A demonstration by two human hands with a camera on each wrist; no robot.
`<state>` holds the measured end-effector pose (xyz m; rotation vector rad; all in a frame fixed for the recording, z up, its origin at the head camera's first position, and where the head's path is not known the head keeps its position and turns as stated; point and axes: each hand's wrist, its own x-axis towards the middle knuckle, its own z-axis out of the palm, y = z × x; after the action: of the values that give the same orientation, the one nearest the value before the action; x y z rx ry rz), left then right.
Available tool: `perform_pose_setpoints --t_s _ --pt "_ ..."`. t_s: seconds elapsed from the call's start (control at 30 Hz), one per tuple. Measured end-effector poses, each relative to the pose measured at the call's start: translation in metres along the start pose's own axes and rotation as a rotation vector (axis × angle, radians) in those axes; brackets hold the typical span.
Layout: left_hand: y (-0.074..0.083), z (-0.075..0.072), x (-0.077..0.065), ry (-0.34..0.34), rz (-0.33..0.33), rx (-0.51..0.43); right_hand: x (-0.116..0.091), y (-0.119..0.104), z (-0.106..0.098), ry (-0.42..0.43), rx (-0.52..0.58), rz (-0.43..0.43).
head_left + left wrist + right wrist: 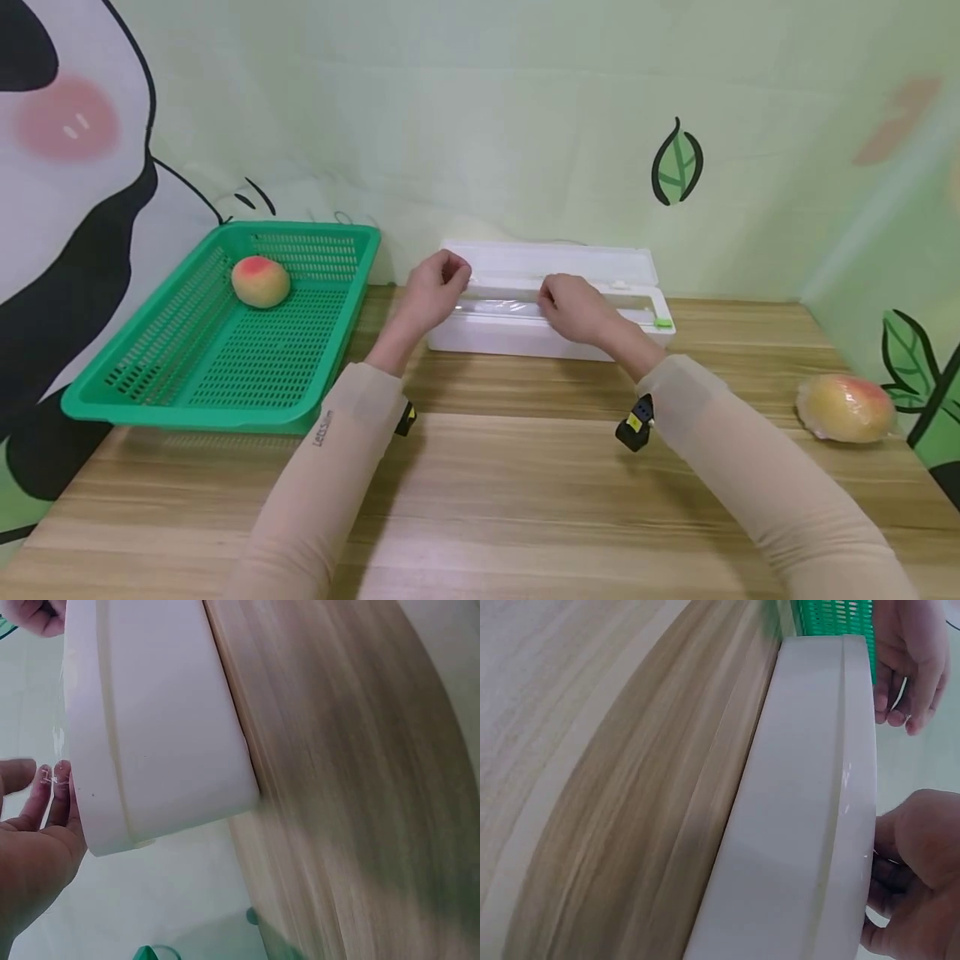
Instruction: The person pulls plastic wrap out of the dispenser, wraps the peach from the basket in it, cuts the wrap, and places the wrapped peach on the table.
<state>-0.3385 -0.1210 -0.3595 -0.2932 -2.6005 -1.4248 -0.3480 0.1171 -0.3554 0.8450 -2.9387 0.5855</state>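
A white cling film box (517,337) stands on the table with its lid (555,258) raised at the back. Clear plastic wrap (498,308) stretches along its opening. My left hand (433,292) is at the box's left end; in the left wrist view, a bit of film clings at its bent fingertips (60,776), close to the thumb. Over the opening, right of the middle, is my right hand (577,308) with curled fingers (885,877). Behind the box edge its fingertips are partly hidden, so whether they pinch film does not show.
A green basket (318,379) with a peach (260,282) in it stands on the left. Another peach (846,407), wrapped in film, lies at the right edge of the wooden table (495,508). A green slider (663,322) sits at the box's right end. Behind is a printed backdrop (510,150).
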Motion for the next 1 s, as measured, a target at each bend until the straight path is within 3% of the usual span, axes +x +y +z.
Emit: perform_pose_setpoints --t_s 0.37,0.6,0.8,1.0 --pt "0.002 0.001 -0.001 -0.006 0.022 0.072 0.000 -0.007 -0.010 0.053 -0.158 -0.012" --pt "0.007 0.002 -0.001 0.044 0.069 0.082 0.000 -0.004 -0.015 0.106 -0.120 -0.043" --pt "0.010 0.003 0.001 0.077 0.096 0.110 0.001 0.001 -0.010 0.040 -0.038 -0.078" --pt "0.012 0.002 0.001 0.084 0.113 0.129 -0.005 0.006 -0.008 0.016 -0.075 -0.096"
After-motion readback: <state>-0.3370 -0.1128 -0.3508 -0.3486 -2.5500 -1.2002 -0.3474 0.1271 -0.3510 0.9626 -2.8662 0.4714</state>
